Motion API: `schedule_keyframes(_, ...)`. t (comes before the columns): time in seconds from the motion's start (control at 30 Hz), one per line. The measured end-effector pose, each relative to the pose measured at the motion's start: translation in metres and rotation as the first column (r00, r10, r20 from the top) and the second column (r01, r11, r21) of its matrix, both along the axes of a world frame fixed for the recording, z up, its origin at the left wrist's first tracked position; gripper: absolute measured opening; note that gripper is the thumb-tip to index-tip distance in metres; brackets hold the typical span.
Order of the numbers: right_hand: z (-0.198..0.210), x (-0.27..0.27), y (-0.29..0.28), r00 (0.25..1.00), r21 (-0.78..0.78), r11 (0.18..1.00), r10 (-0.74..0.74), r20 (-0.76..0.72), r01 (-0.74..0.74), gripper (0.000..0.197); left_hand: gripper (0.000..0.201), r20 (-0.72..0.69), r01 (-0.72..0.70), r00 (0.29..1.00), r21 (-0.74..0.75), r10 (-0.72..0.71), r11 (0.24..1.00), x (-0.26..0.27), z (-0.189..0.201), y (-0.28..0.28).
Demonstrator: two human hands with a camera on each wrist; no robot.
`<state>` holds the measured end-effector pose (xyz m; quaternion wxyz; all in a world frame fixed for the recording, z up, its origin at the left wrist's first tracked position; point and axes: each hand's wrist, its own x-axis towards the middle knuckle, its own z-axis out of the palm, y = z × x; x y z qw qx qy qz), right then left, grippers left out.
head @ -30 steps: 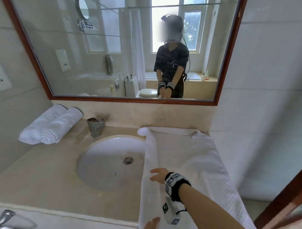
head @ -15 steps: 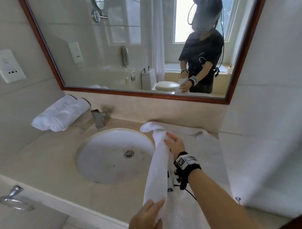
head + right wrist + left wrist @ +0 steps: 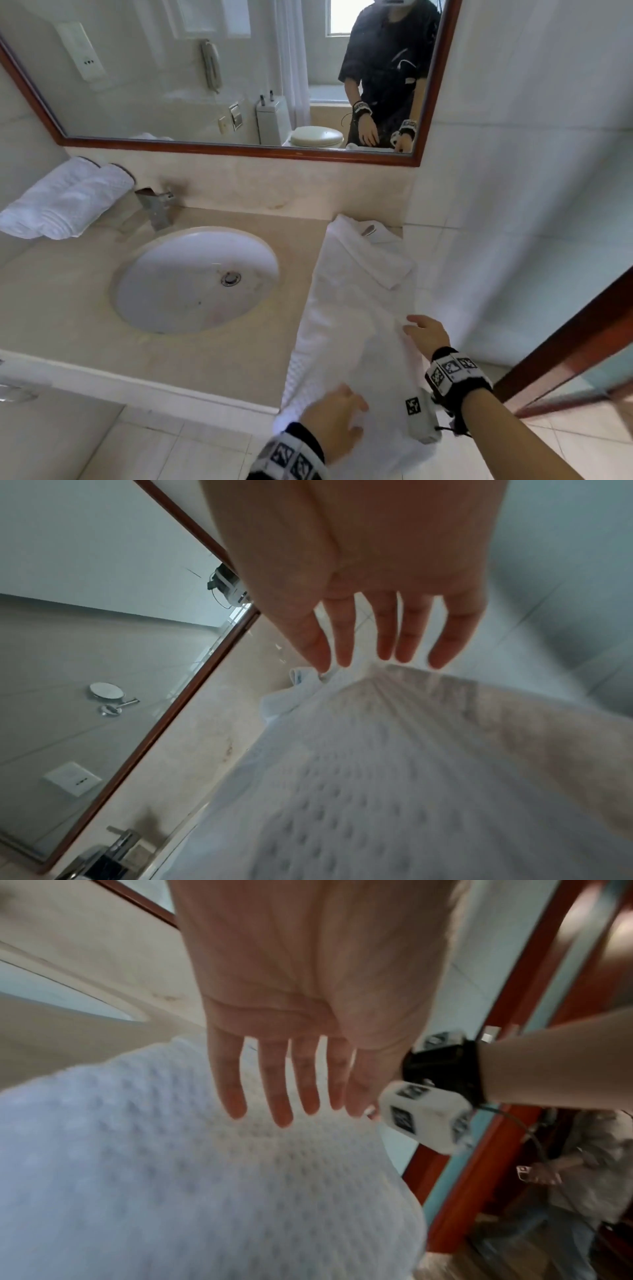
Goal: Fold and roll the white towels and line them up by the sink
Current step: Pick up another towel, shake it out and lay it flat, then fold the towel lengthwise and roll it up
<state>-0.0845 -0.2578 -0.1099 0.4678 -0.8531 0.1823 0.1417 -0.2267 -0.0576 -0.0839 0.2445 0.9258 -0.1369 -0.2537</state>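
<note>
A long white towel lies folded lengthwise on the counter to the right of the sink, its near end hanging over the counter's front edge. My left hand lies flat on that near end, fingers straight over the waffle weave. My right hand rests further up at the towel's right edge, fingers spread and straight above the cloth. Two rolled white towels lie side by side at the back left by the faucet.
A wood-framed mirror runs along the wall behind the beige counter. A tiled wall closes the right side, with a red-brown door frame near my right arm. Another person stands beyond the doorway.
The lifted long edge of the towel has been laid over to the right and let go. Both hands now lie flat on the narrower strip; my view has tilted down.
</note>
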Motion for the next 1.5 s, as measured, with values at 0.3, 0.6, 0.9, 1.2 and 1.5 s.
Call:
schedule_keyframes(0.3,0.017,-0.005,-0.007,0.996,-0.179,0.982,0.076,0.047,-0.067,0.031,0.028,0.155,-0.332,0.937,0.107,0.315,0.937,0.096,0.027,0.053)
schedule_keyframes(0.6,0.041,0.057,0.038,0.977,-0.145,0.979,0.162,0.138,-0.142,0.025,0.038,0.354,-0.308,0.907,0.184,0.229,0.933,0.202,0.052,0.058)
schedule_keyframes(0.9,0.039,0.171,0.064,0.966,-0.325,0.925,0.241,0.097,-0.198,0.038,0.049,0.452,0.044,0.862,0.384,-0.229,0.922,0.35,0.047,0.031)
schedule_keyframes(1.2,0.021,0.249,0.087,0.943,-0.515,0.791,0.291,-0.16,-0.331,0.051,0.035,0.209,0.282,0.851,0.591,-0.481,0.756,0.416,0.02,0.016)
schedule_keyframes(1.5,0.038,0.277,0.06,0.995,-0.746,0.662,0.098,-0.006,-0.069,0.047,0.039,0.126,0.395,0.77,0.677,-0.626,0.622,0.438,0.007,0.008)
